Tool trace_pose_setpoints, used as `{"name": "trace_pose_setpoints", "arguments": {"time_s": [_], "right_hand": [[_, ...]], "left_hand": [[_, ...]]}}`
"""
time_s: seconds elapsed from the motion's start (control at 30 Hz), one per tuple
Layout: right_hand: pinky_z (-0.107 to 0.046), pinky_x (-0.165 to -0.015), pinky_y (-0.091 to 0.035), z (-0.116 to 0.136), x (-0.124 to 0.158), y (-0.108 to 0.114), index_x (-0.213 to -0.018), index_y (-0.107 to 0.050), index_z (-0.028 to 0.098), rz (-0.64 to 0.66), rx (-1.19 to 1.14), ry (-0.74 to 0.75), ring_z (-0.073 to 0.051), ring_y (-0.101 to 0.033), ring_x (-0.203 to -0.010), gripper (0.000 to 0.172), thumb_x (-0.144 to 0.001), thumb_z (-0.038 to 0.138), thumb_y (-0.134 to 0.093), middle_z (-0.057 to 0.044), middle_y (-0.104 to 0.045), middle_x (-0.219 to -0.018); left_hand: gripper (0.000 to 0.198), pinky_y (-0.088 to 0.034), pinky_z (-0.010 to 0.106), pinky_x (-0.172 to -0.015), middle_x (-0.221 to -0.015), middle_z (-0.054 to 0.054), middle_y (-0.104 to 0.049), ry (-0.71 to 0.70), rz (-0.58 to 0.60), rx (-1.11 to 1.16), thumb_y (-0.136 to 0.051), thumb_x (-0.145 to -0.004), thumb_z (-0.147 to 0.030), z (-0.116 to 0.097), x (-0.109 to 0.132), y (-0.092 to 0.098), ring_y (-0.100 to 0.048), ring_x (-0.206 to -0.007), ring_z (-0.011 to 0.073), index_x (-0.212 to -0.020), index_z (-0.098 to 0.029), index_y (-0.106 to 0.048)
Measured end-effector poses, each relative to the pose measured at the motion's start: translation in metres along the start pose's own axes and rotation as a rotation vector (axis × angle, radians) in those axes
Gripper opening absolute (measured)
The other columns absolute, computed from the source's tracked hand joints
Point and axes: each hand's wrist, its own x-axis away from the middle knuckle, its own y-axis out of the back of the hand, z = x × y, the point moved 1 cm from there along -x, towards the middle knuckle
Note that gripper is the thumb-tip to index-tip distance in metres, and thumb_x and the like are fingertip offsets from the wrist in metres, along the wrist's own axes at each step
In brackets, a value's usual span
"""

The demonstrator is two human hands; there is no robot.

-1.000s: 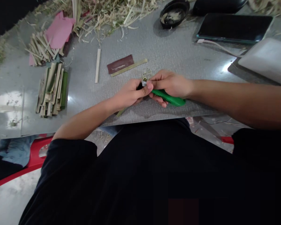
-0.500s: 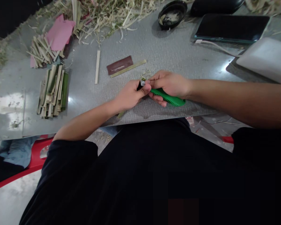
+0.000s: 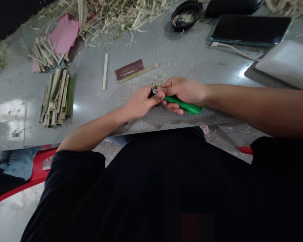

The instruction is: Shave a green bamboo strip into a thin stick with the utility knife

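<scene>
My right hand [image 3: 183,90] is closed around the green ridged handle of a utility knife [image 3: 188,106]; its blade end is largely covered by fingers. My left hand [image 3: 141,102] is closed against it, thumb touching the right fingertips. A narrow bamboo strip [image 3: 129,123] pokes out below the left hand, and the rest of it is hidden in the grip. Something black [image 3: 150,93] shows at the left fingers; I cannot tell what it is. Small curled shavings [image 3: 157,80] lie just beyond the fingertips. Farther off are a brown rectangular piece [image 3: 129,70] and another bamboo strip [image 3: 138,73] across its edge.
On the grey table [image 3: 91,97], a stack of strips [image 3: 57,99] lies at left, with thin sticks [image 3: 44,55] and pink paper [image 3: 64,33] behind. Shavings [image 3: 126,15] heap along the back. A black bowl [image 3: 187,16], phone [image 3: 251,29] and white box [image 3: 289,64] sit to the right.
The knife handle and my right fingers have shifted slightly to the right. My left thumb has also edged right, and both hands stay together with the same hold.
</scene>
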Motion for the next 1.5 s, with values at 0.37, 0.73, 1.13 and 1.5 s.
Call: {"name": "trace_pose_setpoints", "arguments": {"time_s": [0.37,0.73,1.13,1.5], "right_hand": [[-0.018,-0.046,-0.053,0.001,0.002,-0.005,-0.089,-0.062,0.023,-0.036,-0.022,-0.03,-0.012,-0.059,-0.044,0.058,-0.139,0.053,-0.065,0.003,-0.059,-0.06],[-0.021,-0.042,-0.052,0.001,0.003,-0.019,-0.085,-0.061,0.022,-0.217,-0.038,0.0,-0.014,-0.06,-0.042,0.056,-0.139,0.038,-0.066,0.001,-0.059,-0.06],[-0.02,-0.042,-0.054,0.003,0.003,-0.009,-0.08,-0.065,0.022,-0.052,-0.071,-0.013,-0.013,-0.059,-0.04,0.059,-0.134,0.045,-0.075,0.002,-0.058,-0.057],[-0.024,-0.04,-0.048,0.0,0.004,-0.025,-0.078,-0.059,0.025,-0.249,0.006,0.068,-0.015,-0.057,-0.041,0.066,-0.134,0.058,-0.074,0.001,-0.054,-0.055]], "left_hand": [[0.091,-0.02,0.035,-0.047,-0.058,-0.01,-0.035,-0.011,0.078,0.147,-0.091,-0.088,-0.114,0.005,-0.001,0.003,-0.033,-0.049,0.012,-0.089,-0.029,-0.059],[0.093,-0.021,0.033,-0.05,-0.06,-0.005,-0.044,-0.058,0.018,0.043,-0.079,-0.095,-0.118,0.011,-0.003,0.003,-0.035,-0.053,0.0125,-0.086,-0.027,-0.061],[0.088,-0.023,0.035,-0.055,-0.063,-0.006,-0.043,-0.014,-0.018,0.026,-0.089,-0.095,-0.11,0.0,0.003,0.001,-0.033,-0.057,0.0136,-0.086,-0.027,-0.06],[0.084,-0.024,0.039,-0.056,-0.064,-0.005,-0.045,-0.046,-0.046,0.004,-0.082,-0.102,-0.108,-0.002,0.001,-0.002,-0.036,-0.058,0.0161,-0.084,-0.028,-0.061]]}}
